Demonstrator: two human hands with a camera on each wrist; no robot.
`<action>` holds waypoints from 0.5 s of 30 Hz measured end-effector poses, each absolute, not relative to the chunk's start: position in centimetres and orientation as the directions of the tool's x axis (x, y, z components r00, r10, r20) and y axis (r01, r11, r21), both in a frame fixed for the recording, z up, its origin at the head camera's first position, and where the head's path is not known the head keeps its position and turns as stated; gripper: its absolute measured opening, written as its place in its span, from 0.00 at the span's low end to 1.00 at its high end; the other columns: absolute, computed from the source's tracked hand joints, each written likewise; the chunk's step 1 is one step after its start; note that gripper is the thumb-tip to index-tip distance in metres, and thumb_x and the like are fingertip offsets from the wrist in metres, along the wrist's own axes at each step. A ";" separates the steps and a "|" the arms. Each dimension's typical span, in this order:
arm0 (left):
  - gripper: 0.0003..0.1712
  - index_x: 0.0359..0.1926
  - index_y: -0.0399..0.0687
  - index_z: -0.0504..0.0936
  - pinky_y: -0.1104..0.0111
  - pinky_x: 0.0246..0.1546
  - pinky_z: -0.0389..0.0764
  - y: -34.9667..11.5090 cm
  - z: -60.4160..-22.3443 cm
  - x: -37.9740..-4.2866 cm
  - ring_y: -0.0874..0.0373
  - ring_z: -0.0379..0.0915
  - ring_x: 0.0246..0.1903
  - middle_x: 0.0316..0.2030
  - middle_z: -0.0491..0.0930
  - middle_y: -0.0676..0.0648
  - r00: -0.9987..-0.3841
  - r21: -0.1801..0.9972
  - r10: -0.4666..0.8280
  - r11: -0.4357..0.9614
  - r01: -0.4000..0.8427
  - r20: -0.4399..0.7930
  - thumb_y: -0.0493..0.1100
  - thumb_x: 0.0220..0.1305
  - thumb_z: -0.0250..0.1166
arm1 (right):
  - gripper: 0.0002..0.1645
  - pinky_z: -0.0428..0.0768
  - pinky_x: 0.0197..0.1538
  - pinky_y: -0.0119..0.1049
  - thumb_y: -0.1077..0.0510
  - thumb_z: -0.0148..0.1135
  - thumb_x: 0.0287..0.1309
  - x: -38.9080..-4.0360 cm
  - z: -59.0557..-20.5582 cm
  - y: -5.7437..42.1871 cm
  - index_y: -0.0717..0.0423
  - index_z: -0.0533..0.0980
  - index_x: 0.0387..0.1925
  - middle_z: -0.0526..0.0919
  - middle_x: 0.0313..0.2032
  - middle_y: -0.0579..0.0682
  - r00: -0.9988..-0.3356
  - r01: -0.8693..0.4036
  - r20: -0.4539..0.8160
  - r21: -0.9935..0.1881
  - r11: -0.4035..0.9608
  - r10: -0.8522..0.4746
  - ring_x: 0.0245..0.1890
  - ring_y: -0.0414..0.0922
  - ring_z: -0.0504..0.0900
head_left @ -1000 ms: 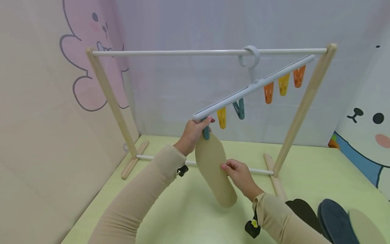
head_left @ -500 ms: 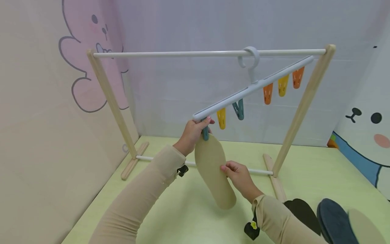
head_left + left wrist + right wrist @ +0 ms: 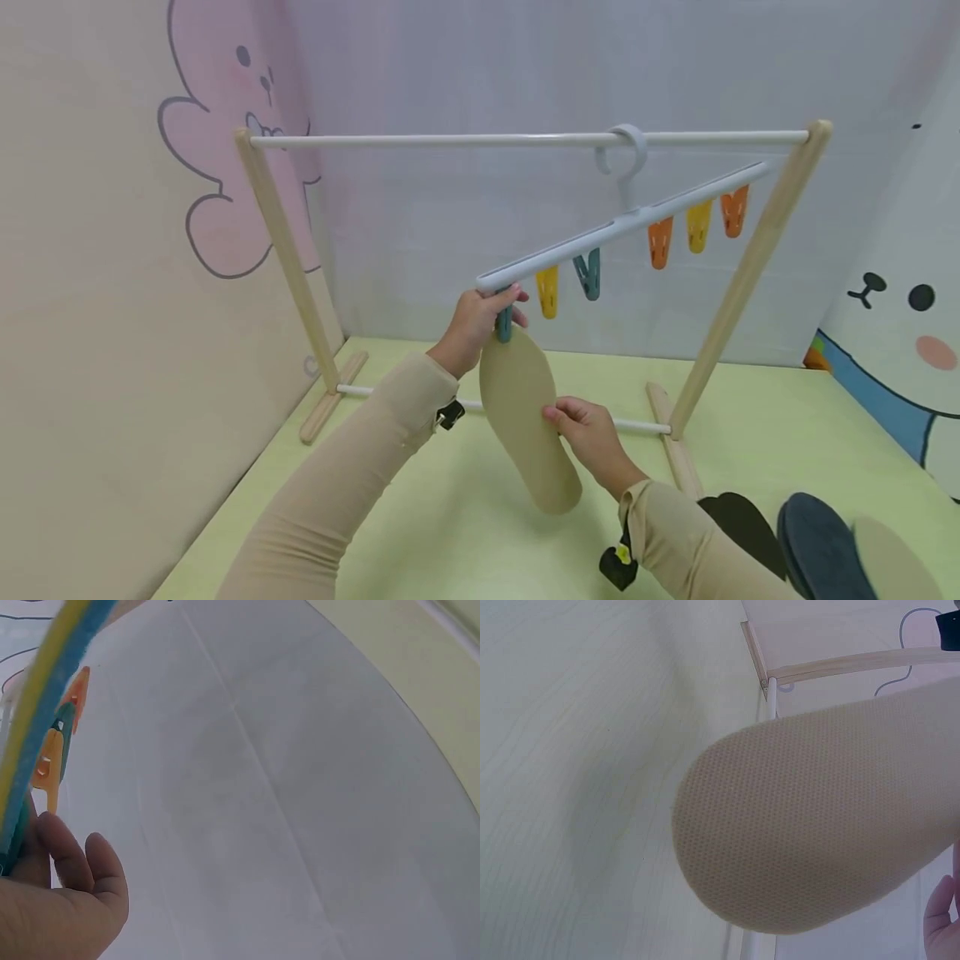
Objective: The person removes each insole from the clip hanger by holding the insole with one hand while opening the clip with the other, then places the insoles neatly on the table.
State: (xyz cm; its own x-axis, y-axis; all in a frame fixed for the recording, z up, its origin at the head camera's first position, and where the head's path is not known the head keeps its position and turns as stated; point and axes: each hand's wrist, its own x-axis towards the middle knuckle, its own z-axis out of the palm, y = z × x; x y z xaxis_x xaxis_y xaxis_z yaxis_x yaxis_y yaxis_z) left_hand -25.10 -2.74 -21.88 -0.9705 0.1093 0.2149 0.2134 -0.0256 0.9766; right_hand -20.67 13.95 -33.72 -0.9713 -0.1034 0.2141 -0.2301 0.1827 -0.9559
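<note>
A beige insole (image 3: pixel 525 417) hangs toe-down and slanted, its narrow upper end at a teal clip (image 3: pixel 504 325) under the near end of a white clip hanger (image 3: pixel 570 248). My left hand (image 3: pixel 474 323) grips that teal clip between thumb and fingers. With thumb and fingertips, my right hand (image 3: pixel 592 437) pinches the insole's right edge about halfway down. The right wrist view shows the insole's mesh-textured face (image 3: pixel 802 825) close up. In the left wrist view, the left hand (image 3: pixel 67 900) curls beside a row of clips, including a yellow clip (image 3: pixel 51 765).
A wooden rack with a white top bar (image 3: pixel 420 142) carries the hanger by its hook (image 3: pixel 637 154). Yellow (image 3: pixel 547 292), teal (image 3: pixel 589 275) and orange clips (image 3: pixel 660 243) line the hanger. Black (image 3: pixel 742 525), navy (image 3: pixel 821 542) and beige insoles (image 3: pixel 892 558) lie at the lower right.
The head view has shifted slightly; the rack's top and the hanger's far end appear a little lower. Both hands keep their hold, and the insole has barely moved.
</note>
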 end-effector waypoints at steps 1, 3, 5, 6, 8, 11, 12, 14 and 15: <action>0.17 0.45 0.28 0.78 0.70 0.44 0.69 -2.7 -21.9 -25.1 0.57 0.80 0.29 0.18 0.77 0.54 -0.971 0.978 0.110 -0.027 0.208 0.210 0.42 0.71 0.55 | 0.10 0.74 0.37 0.35 0.66 0.60 0.62 -20.7 -33.8 14.0 0.75 0.78 0.35 0.80 0.23 0.46 -0.973 -0.225 0.210 -0.956 0.188 -0.099 0.27 0.37 0.73; 0.16 0.45 0.29 0.78 0.67 0.52 0.67 -2.8 -22.0 -25.1 0.52 0.81 0.37 0.19 0.79 0.54 -0.973 0.979 0.111 -0.025 0.202 0.204 0.42 0.71 0.56 | 0.10 0.74 0.38 0.34 0.66 0.60 0.62 -20.8 -33.9 14.1 0.75 0.79 0.36 0.81 0.25 0.48 -0.975 -0.217 0.201 -0.956 0.197 -0.098 0.28 0.37 0.73; 0.15 0.45 0.31 0.78 0.63 0.58 0.63 -2.8 -22.1 -25.2 0.47 0.80 0.44 0.21 0.81 0.54 -0.973 0.980 0.118 -0.023 0.199 0.201 0.42 0.71 0.56 | 0.10 0.73 0.38 0.33 0.66 0.60 0.62 -20.8 -34.0 14.3 0.75 0.79 0.36 0.82 0.26 0.49 -0.976 -0.213 0.197 -0.955 0.207 -0.096 0.28 0.37 0.74; 0.15 0.46 0.31 0.78 0.61 0.60 0.62 -2.8 -22.2 -25.2 0.47 0.79 0.47 0.22 0.81 0.54 -0.973 0.980 0.120 -0.022 0.198 0.199 0.42 0.71 0.55 | 0.10 0.73 0.38 0.32 0.66 0.60 0.62 -20.9 -34.0 14.3 0.75 0.79 0.37 0.82 0.26 0.49 -0.976 -0.213 0.197 -0.954 0.210 -0.095 0.28 0.37 0.74; 0.14 0.44 0.32 0.78 0.59 0.62 0.60 -2.8 -22.2 -25.3 0.46 0.78 0.48 0.22 0.81 0.53 -0.971 0.978 0.119 -0.019 0.208 0.209 0.42 0.71 0.55 | 0.11 0.73 0.38 0.32 0.66 0.60 0.62 -21.0 -34.0 14.4 0.75 0.79 0.37 0.83 0.27 0.50 -0.975 -0.217 0.200 -0.953 0.210 -0.099 0.29 0.37 0.74; 0.14 0.42 0.32 0.78 0.57 0.63 0.58 -2.9 -22.0 -25.4 0.46 0.77 0.50 0.22 0.81 0.53 -0.968 0.976 0.123 -0.016 0.218 0.218 0.42 0.71 0.55 | 0.10 0.72 0.37 0.32 0.66 0.60 0.62 -21.2 -33.9 14.4 0.75 0.79 0.37 0.82 0.26 0.48 -0.974 -0.222 0.205 -0.953 0.208 -0.099 0.28 0.37 0.73; 0.14 0.42 0.32 0.78 0.57 0.63 0.58 -2.9 -22.0 -25.4 0.46 0.77 0.50 0.22 0.81 0.53 -0.967 0.975 0.124 -0.014 0.221 0.221 0.42 0.71 0.55 | 0.10 0.72 0.36 0.32 0.66 0.60 0.62 -21.2 -33.9 14.4 0.75 0.79 0.37 0.82 0.26 0.48 -0.974 -0.222 0.205 -0.953 0.207 -0.099 0.28 0.37 0.73; 0.13 0.41 0.33 0.78 0.57 0.64 0.57 -2.9 -21.9 -25.4 0.45 0.77 0.50 0.21 0.81 0.53 -0.966 0.974 0.126 -0.014 0.228 0.228 0.42 0.71 0.55 | 0.10 0.72 0.36 0.31 0.66 0.60 0.62 -21.3 -33.9 14.5 0.75 0.79 0.37 0.82 0.26 0.48 -0.974 -0.220 0.204 -0.953 0.207 -0.099 0.27 0.37 0.73; 0.13 0.40 0.33 0.78 0.57 0.64 0.57 -2.9 -21.9 -25.5 0.45 0.77 0.50 0.21 0.80 0.54 -0.965 0.973 0.125 -0.013 0.229 0.229 0.42 0.71 0.55 | 0.10 0.72 0.36 0.31 0.66 0.60 0.62 -21.4 -33.9 14.5 0.75 0.79 0.37 0.82 0.26 0.48 -0.974 -0.220 0.203 -0.954 0.206 -0.100 0.27 0.37 0.73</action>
State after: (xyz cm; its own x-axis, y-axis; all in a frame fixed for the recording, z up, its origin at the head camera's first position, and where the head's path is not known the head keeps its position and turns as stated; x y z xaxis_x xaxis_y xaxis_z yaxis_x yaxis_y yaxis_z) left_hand -25.47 -2.91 -21.88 -0.9653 0.1253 0.2291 0.2294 -0.0127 0.9733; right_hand -21.35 14.49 -33.94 -0.9741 -0.0996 0.2029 -0.2196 0.2061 -0.9536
